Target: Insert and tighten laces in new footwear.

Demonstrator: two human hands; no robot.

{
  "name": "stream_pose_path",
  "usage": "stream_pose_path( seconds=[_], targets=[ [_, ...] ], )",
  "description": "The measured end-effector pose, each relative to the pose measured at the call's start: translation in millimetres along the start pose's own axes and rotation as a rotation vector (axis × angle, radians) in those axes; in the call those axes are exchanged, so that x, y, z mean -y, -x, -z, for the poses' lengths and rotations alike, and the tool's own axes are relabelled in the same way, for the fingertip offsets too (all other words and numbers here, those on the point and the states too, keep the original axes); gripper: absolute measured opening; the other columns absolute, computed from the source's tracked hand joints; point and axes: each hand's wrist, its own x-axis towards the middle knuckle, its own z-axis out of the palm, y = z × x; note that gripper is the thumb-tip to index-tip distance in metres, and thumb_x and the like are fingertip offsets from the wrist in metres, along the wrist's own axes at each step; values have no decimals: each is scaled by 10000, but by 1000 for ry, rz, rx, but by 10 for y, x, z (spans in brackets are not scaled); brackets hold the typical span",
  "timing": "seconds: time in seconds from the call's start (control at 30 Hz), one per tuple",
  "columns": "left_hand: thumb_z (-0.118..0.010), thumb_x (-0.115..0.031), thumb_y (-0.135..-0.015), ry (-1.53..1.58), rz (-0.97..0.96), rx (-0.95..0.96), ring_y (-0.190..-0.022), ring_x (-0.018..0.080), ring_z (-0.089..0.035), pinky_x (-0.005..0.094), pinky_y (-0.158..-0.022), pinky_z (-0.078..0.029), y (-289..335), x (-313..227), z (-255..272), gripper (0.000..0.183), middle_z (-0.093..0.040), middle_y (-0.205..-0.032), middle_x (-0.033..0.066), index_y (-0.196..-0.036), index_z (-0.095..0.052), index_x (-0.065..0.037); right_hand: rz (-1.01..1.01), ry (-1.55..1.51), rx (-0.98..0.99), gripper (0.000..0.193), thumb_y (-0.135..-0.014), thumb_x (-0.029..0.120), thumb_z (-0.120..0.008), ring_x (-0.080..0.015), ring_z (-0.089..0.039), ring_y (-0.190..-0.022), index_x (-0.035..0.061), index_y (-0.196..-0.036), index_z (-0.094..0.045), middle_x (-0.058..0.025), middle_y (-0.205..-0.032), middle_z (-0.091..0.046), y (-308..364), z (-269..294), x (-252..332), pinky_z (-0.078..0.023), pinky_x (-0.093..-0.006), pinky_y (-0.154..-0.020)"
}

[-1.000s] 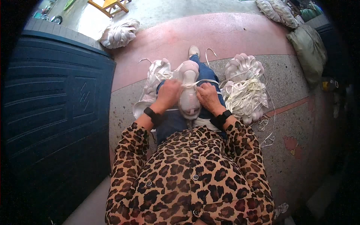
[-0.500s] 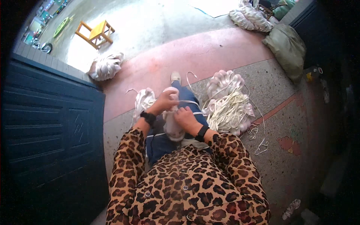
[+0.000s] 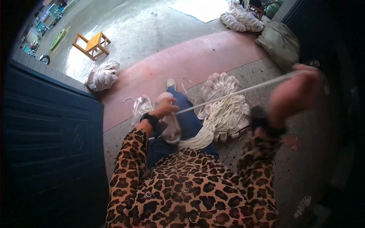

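A long pale, pinkish shoe-shaped piece (image 3: 172, 129) lies lengthwise over my lap. My left hand (image 3: 165, 107) is closed on its upper part, with curled fingers. From beside those fingers a white cord (image 3: 235, 93) runs taut, up to the right. My right hand (image 3: 294, 93), blurred by motion, is raised far to the right and closed around the cord's other end. A hank of cream cords (image 3: 224, 117) spreads from my thigh onto a pile of pale, pinkish pieces (image 3: 220, 85) at the right. Similar white pieces (image 3: 141, 108) lie left of my left hand.
A dark blue door (image 3: 53, 140) stands close on the left. Beyond it are a white bundle (image 3: 102, 75) and a small wooden chair (image 3: 93, 45). At the far right lie more white bundles (image 3: 241, 19) and a greenish-grey sack (image 3: 279, 43).
My right hand has swung from the shoe-shaped piece far out to the right, drawing the cord taut. The cream cords now reach across my thigh. My left hand stays at the piece.
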Motion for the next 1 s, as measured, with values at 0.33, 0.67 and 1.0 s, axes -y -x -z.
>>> stream_pose_path(
  seconds=[0.33,0.67,1.0],
  targets=[
    [-738,-265,-831,46,125,-300,-635,260,-697,370,-636,-559,1044,444,160,405,-722,-850,178,-1083,-690,49,-1457,-1301,476,132,-982,170,-566,-115,-514,-692,63,-915,-607,-27,-826,-568,1490,-287,-103,-434,-251,-612],
    [-688,-282,-828,-246,-78,-345,-834,393,-683,459,-741,-541,1108,504,-106,460,-704,-872,180,-1212,-649,-32,-622,-726,1364,258,-925,248,-580,-393,-685,-778,9,-936,-676,-197,-828,-694,3503,-1361,2044,-537,-481,-699],
    [-562,-176,-879,-398,-82,-258,-979,452,-643,524,-842,-524,1037,500,-202,321,-658,-1011,265,-1146,-608,-4,-403,-430,1382,228,-927,269,-584,-413,-684,-798,49,-961,-635,-217,-846,-694,3514,-1244,2065,-541,-510,-706]
  ],
)
